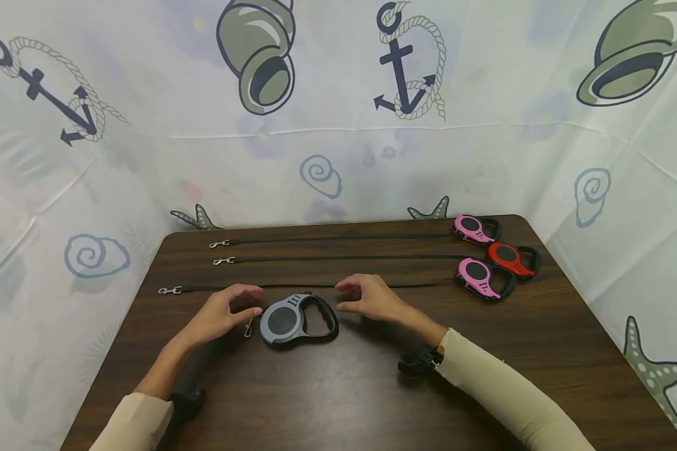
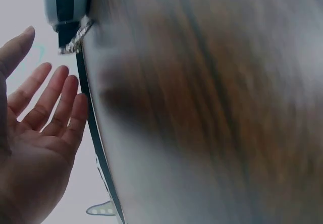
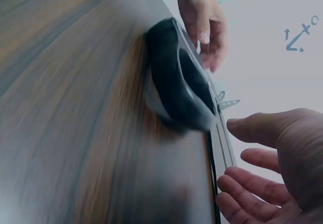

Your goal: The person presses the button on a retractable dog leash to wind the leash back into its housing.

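A grey and black retractable leash [image 1: 296,320] lies flat on the dark wooden table [image 1: 344,388], its metal clip [image 1: 249,327] at its left. My left hand [image 1: 225,311] hovers just left of it with relaxed fingers, holding nothing. My right hand [image 1: 369,297] hovers just right of its handle, fingers loosely bent and empty. In the left wrist view the left hand [image 2: 35,133] shows straight fingers, and the grey leash [image 2: 68,7] is at the top. From the right wrist, the leash [image 3: 179,80] is beyond my open right hand [image 3: 267,168].
Three more leashes lie at the back right: a pink one [image 1: 474,228], a red one [image 1: 510,258] and another pink one [image 1: 482,277]. Their black tapes stretch left across the table to metal clips [image 1: 169,290]. A printed nautical cloth [image 1: 338,125] hangs behind.
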Demonstrator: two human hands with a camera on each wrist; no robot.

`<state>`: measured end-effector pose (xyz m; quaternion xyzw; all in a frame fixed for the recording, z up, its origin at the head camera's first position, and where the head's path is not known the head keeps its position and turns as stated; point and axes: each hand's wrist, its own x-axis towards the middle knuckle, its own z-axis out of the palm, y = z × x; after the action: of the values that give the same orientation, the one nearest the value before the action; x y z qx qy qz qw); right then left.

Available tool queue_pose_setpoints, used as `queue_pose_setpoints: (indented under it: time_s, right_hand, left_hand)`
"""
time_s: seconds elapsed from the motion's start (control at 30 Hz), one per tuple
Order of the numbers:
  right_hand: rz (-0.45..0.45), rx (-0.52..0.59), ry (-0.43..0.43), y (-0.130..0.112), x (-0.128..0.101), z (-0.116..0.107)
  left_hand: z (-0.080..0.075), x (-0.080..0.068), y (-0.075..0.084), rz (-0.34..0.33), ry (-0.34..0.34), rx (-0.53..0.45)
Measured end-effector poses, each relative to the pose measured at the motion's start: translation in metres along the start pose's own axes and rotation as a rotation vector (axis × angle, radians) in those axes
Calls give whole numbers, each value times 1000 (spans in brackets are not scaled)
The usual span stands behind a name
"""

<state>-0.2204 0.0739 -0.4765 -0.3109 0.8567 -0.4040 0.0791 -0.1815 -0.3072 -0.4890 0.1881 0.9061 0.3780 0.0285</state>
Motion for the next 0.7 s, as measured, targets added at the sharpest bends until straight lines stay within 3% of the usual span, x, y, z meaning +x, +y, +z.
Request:
queue_pose_setpoints:
  time_s: [0.37, 0.7]
  right_hand:
    - [-19, -50, 50, 20, -35, -38]
    - [-52, -130, 61, 43, -68, -74]
  left_hand:
    - [-19, -8, -22, 38, 163, 110]
    - [-31, -16, -37, 73, 210, 166]
